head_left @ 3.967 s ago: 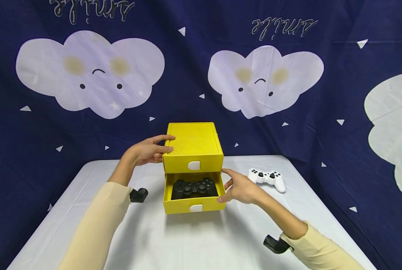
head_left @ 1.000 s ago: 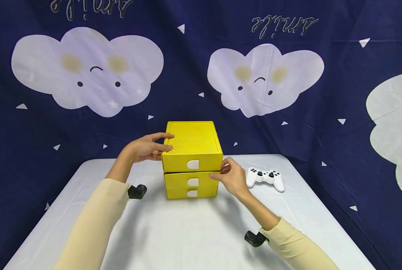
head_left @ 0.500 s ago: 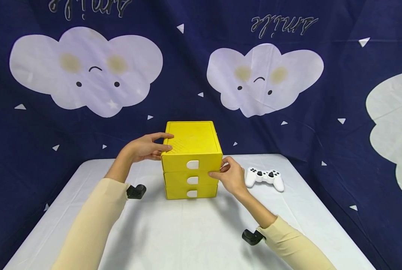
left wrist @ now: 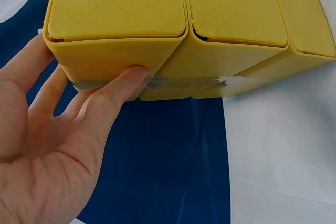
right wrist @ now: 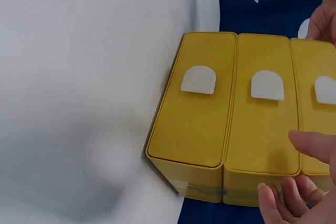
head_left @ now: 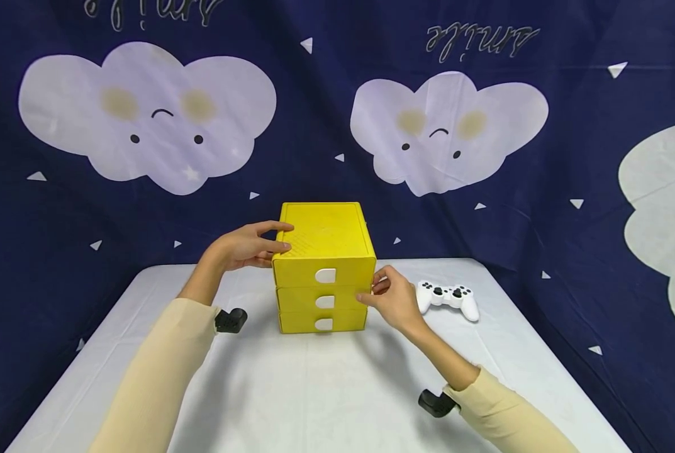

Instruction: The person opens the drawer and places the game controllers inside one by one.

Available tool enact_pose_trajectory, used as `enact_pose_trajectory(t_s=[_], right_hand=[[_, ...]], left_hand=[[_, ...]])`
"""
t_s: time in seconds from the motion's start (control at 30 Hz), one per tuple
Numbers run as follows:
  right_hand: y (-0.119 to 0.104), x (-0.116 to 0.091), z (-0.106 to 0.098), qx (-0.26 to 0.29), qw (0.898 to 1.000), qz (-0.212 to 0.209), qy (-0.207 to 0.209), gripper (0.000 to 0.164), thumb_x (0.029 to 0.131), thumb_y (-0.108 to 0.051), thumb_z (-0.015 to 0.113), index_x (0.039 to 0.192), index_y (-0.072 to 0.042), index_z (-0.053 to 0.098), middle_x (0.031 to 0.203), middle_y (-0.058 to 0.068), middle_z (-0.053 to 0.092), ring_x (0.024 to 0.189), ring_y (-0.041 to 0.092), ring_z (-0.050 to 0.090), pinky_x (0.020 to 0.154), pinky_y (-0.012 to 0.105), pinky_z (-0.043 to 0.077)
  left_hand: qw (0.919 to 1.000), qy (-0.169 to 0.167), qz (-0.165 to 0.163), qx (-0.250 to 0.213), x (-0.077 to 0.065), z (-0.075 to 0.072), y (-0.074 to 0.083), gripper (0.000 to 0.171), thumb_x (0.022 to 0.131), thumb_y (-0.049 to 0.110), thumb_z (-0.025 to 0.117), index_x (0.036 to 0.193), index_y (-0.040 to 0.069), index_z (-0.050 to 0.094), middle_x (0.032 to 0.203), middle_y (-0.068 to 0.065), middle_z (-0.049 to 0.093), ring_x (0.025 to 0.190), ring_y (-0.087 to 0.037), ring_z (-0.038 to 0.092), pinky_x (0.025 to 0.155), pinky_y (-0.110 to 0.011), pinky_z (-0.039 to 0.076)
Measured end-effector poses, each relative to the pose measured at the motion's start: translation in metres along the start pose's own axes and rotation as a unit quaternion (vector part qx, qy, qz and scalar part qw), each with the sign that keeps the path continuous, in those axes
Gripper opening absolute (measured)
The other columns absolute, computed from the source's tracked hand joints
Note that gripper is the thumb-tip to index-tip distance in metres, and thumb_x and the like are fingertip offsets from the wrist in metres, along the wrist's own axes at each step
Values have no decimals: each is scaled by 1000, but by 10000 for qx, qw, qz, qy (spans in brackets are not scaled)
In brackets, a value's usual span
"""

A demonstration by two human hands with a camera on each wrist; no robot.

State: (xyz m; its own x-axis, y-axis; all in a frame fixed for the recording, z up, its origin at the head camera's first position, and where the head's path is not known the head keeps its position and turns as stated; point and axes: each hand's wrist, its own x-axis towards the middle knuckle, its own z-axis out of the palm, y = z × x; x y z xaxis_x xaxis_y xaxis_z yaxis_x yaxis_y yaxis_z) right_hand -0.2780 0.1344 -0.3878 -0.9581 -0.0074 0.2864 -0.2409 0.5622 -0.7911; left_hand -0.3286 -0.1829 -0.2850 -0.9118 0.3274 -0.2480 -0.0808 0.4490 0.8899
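A yellow three-drawer box (head_left: 326,233) stands on the white table, its drawers stacked and a white tab on each front. All three drawer fronts sit flush. My left hand (head_left: 246,246) rests against the upper left of the box, fingers stretched onto its top and side; in the left wrist view, one fingertip presses the yellow side wall. At the right side, my right hand (head_left: 396,299) has its thumb at the front of the middle drawer (right wrist: 262,129) and its other fingers, bent, by the side wall. The drawers' contents are hidden.
A white game controller (head_left: 447,299) lies on the table (head_left: 314,390), right of the box and just beyond my right hand. Behind the table hangs a dark blue cloth (head_left: 309,126) with clouds printed on it. Clear tape (left wrist: 194,82) runs along the box's side.
Four seconds ago the middle drawer stood out with a black game controller inside; it has since been pushed in by my right hand. My left hand has stayed on the box.
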Motion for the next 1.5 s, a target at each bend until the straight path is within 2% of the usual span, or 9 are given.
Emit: enact_pose_trajectory(t_s=[0.2,0.43,0.7,0.83,1.03,1.27,1.5], right_hand=[[-4,-8,-5,-128,9993,-74,-339,34,73,-17,91,92,-9,64,83,4,72,76,16,68,69,31,55],[-7,-12,2,-193,9968,-174,-751,25,75,-15,89,94,-9,74,84,1,75,77,14,70,67,29,56],[-3,-12,24,-184,9911,-433,-1246,26,74,-11,89,98,-8,79,88,6,77,80,14,71,68,26,57],[-2,-11,36,-225,9879,-526,-1438,25,73,-8,88,96,-6,80,85,8,77,78,15,71,68,27,57],[3,-11,52,-421,9854,-550,-1555,22,71,-5,87,93,-5,81,84,8,78,78,16,72,69,26,57],[5,-13,61,-305,9840,-538,-1670,24,72,2,82,95,1,80,89,16,78,85,27,75,73,30,60],[10,-10,70,-328,9840,-678,-1615,16,73,2,77,89,1,81,79,10,77,70,14,72,64,24,57]], left_hand=[[10000,23,3,-33,0,0,0,68,99,29,69,158,26,36,140,-15,54,95,-19,67,105,-44,52],[10000,-12,44,-88,0,0,-2,68,99,28,69,159,26,36,143,-16,51,95,-19,66,104,-42,53],[9998,12,85,-197,0,1,-3,65,99,27,69,157,27,39,116,-8,57,73,-14,52,86,-28,55],[9998,32,62,-183,-1,1,-3,66,99,27,69,157,27,38,120,-9,57,77,-14,56,88,-30,56],[9997,22,39,-243,0,2,-2,68,99,26,69,158,26,37,135,-16,56,90,-17,66,101,-40,54],[9996,34,53,-275,0,1,-2,66,99,25,68,158,26,38,138,-16,54,94,-18,67,104,-43,53],[9995,49,38,-305,-1,2,-3,66,98,26,70,157,27,39,136,-15,55,92,-18,67,101,-41,54]])
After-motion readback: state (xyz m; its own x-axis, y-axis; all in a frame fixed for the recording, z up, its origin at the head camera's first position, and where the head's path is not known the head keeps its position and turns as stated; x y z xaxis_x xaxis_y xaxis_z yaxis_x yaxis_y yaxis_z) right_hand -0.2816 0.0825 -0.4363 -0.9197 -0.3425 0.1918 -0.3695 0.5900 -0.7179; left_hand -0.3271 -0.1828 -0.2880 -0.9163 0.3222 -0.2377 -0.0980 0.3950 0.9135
